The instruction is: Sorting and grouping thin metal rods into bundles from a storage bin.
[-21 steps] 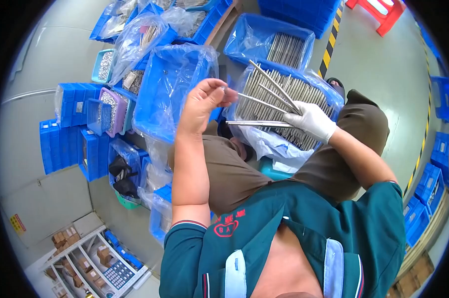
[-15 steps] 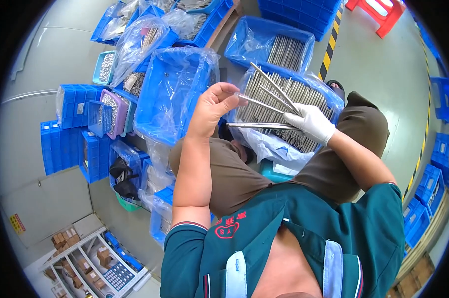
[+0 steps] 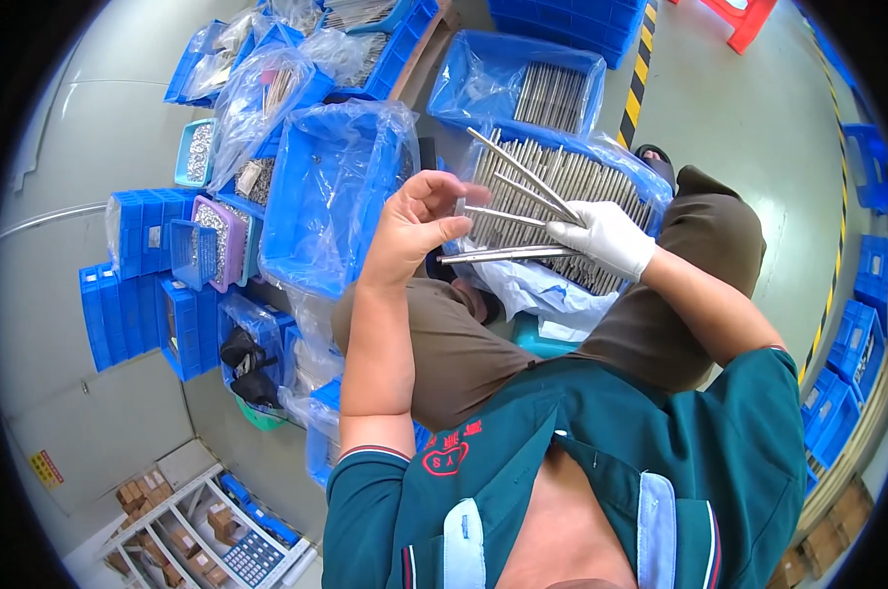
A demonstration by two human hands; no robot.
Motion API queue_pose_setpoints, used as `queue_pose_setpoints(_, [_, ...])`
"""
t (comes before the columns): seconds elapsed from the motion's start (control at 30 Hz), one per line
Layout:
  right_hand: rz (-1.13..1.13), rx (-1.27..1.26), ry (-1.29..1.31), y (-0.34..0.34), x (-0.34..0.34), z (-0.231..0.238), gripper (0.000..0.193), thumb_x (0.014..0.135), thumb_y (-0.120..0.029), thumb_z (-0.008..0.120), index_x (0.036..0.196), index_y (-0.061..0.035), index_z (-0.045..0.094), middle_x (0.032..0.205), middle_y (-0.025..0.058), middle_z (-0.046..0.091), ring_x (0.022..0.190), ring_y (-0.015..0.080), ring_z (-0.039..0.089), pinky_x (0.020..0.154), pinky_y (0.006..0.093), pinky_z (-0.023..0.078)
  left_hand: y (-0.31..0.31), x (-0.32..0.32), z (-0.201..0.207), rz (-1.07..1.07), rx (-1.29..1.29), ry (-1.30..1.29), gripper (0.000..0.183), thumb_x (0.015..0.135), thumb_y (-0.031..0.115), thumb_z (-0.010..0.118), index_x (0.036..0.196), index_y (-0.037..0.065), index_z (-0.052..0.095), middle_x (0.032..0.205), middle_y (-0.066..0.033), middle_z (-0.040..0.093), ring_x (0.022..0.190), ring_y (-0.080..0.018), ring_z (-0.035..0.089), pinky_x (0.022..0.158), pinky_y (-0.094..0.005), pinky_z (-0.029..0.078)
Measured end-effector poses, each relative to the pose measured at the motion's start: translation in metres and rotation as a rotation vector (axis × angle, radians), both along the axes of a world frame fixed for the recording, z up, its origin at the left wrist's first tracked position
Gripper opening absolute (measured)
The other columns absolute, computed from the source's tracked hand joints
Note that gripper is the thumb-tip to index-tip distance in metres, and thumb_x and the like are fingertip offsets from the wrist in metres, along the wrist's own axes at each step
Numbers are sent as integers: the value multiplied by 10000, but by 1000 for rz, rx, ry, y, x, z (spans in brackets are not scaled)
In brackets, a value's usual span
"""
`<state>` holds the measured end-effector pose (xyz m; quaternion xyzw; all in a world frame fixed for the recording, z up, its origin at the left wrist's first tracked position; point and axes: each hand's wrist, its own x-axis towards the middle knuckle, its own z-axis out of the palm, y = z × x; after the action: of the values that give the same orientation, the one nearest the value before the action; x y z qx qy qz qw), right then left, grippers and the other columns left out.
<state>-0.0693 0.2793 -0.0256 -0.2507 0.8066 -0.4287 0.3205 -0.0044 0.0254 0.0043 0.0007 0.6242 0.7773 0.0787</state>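
Observation:
In my white-gloved right hand [image 3: 601, 240] I grip several slim metal rods [image 3: 522, 173], fanned out toward the left. Bare and half curled, my left hand [image 3: 419, 224] is at the left end of one of these rods. Between its thumb and fingers shows a small pale piece [image 3: 460, 206], too small to name; the fingertips are blurred. Under both hands a lined blue bin [image 3: 650, 177] holds rows of similar metal rods [image 3: 562, 167].
A large blue bin lined with clear plastic [image 3: 311, 211] stands left of my left hand. Beyond the rods is another lined bin [image 3: 463, 83], partly filled with rods. Small tubs of metal parts [image 3: 230, 245] and stacked blue crates [image 3: 120, 309] are farther left. Striped tape [image 3: 638, 83] marks the floor.
The view has shifted slightly. My left thumb and fingers, pinched at a rod's end before, now sit wider apart round it. My right hand keeps the same fan of rods.

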Motion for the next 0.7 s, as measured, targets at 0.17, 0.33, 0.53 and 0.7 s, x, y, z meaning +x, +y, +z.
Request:
queue_pose_setpoints(0.17, [-8,9,30,0,2,0,309,884,-319,546,947,-27,626,781,181,619,730,320,625,684,365,475,4,1,1,9,-24,2,302,756,-39,670,1012,68,551,1060,-116,631,1002,-168,594,841,-261,468])
queue_pose_setpoints(0.33, [-12,60,174,1,0,-1,287,884,-320,544,948,-55,634,759,173,617,716,328,619,665,387,475,1,3,-1,304,-150,-2,194,839,62,638,1003,16,544,867,-96,631,773,-156,628,723,-263,506])
queue_pose_setpoints(0.53, [-48,40,91,7,-10,-13,261,902,-243,560,1005,-8,608,771,124,625,710,164,592,698,293,467,-19,-3,3,428,62,-235,107,864,77,588,952,34,545,834,-82,595,702,-157,605,606,-255,495])
queue_pose_setpoints(0.7, [4,-15,146,-4,-6,-9,295,861,-321,559,883,-34,624,773,198,604,739,357,611,673,390,471,-15,-2,-10,74,-90,-328,118,867,164,583,909,53,581,738,6,522,663,-88,495,591,-231,411])
